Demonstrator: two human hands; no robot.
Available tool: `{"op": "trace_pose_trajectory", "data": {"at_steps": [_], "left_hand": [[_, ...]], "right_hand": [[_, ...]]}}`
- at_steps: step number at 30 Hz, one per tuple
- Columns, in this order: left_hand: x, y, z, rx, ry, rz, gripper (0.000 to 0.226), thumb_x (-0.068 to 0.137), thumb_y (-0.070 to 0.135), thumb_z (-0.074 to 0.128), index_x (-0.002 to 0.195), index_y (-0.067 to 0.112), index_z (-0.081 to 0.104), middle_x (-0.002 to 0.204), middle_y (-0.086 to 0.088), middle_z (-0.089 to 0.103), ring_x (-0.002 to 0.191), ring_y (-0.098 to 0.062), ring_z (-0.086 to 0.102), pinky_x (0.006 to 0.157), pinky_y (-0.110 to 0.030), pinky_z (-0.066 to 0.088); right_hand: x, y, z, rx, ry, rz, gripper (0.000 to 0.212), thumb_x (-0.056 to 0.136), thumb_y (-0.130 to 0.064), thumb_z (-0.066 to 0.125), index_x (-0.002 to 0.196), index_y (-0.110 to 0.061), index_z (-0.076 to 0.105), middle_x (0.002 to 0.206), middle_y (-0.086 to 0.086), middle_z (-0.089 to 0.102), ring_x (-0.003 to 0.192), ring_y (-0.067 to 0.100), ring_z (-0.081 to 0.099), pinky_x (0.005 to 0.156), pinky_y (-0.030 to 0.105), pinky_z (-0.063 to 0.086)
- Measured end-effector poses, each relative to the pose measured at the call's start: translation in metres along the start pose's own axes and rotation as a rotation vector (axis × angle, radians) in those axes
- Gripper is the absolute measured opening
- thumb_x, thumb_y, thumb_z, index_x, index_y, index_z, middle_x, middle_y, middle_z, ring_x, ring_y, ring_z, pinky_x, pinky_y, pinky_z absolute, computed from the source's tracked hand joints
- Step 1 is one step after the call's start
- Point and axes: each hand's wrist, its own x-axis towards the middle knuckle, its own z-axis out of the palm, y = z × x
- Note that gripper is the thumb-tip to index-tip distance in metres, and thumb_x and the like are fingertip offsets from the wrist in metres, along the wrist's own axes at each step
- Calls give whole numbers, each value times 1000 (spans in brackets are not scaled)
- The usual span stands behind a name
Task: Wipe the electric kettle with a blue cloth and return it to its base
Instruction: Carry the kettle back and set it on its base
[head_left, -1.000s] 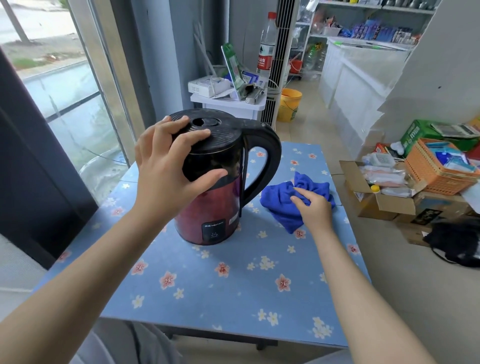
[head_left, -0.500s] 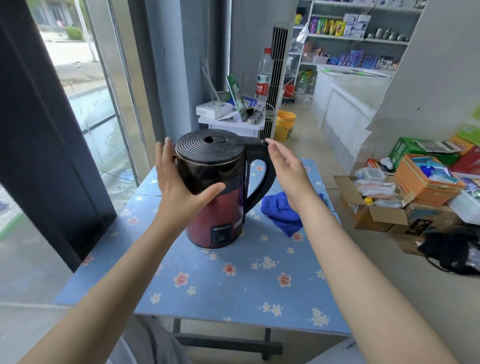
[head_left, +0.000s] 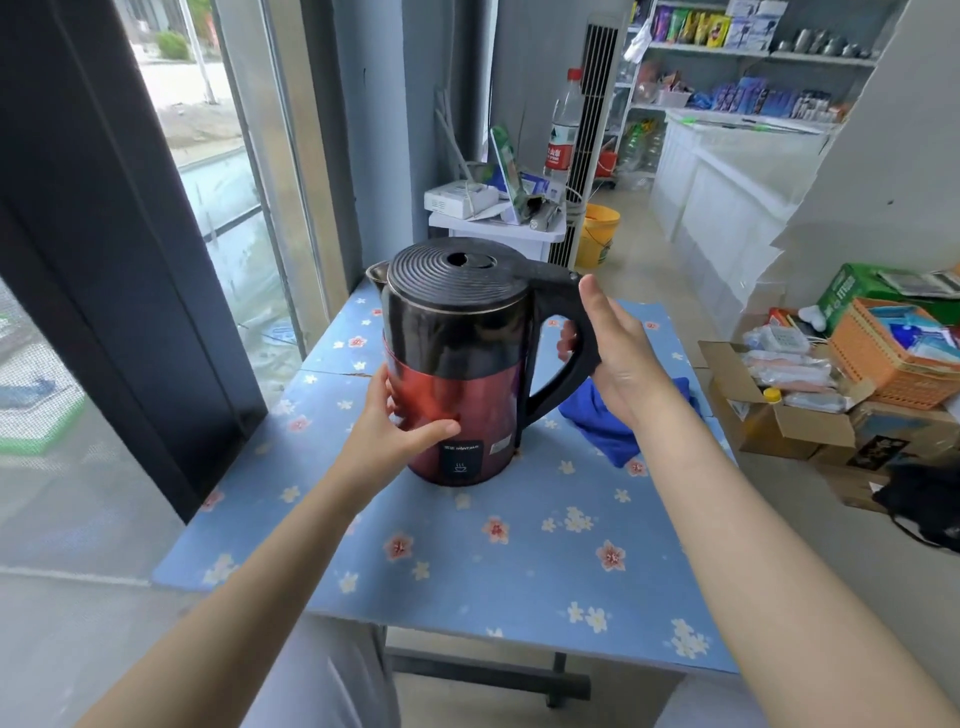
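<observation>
The electric kettle, with a black ribbed lid, black upper body and red lower body, stands upright on the blue flowered table. My left hand grips its red lower body from the left, thumb across the front. My right hand is wrapped around the black handle, with fingertips showing through the loop. The blue cloth lies crumpled on the table to the right of the kettle, partly hidden behind my right wrist. No separate base can be told apart under the kettle.
A dark window frame runs along the table's left side. Behind the table stand a small white stand with a bottle and a yellow bucket. To the right are an open cardboard box and an orange basket.
My right hand left the blue cloth and closed around the kettle's handle. My left hand slid from the lid down to the red lower body.
</observation>
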Motion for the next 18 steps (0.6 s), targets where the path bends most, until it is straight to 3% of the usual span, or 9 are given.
{"op": "trace_pose_trajectory", "data": {"at_steps": [4, 6, 10, 14, 18], "left_hand": [[37, 1, 11, 56, 52, 21, 84, 51, 49, 87, 126, 34, 51, 120, 1, 64, 110, -10, 58, 92, -18, 45], [62, 11, 21, 48, 71, 15, 76, 54, 42, 88, 120, 28, 53, 115, 0, 65, 105, -7, 58, 89, -14, 46], [101, 45, 25, 32, 51, -25, 71, 56, 31, 88, 118, 21, 53, 108, -1, 64, 96, 0, 57, 86, -9, 47], [120, 115, 18, 33, -4, -33, 86, 58, 27, 94, 132, 24, 50, 117, 7, 67, 105, 5, 60, 87, -6, 46], [125, 215, 18, 31, -89, -23, 87, 61, 27, 91, 136, 27, 48, 121, 7, 65, 100, 11, 60, 83, -4, 43]], "right_hand": [[44, 3, -13, 86, -64, 11, 61, 60, -66, 72, 89, -13, 60, 59, -1, 48, 56, 13, 43, 66, 30, 38], [73, -6, -19, 117, -67, 20, 50, 66, -60, 70, 86, -14, 62, 61, 0, 47, 55, 13, 42, 66, 30, 36], [114, -39, -26, 137, -85, 50, 57, 54, -65, 77, 84, -17, 67, 61, 0, 49, 56, 13, 44, 63, 26, 38], [127, -99, -36, 166, -48, 101, 48, 54, -66, 78, 75, -23, 69, 57, -1, 51, 53, 12, 46, 60, 28, 35], [124, -199, -47, 164, 43, 144, 44, 61, -60, 75, 73, -19, 64, 54, -3, 51, 50, 11, 45, 58, 28, 34]]}}
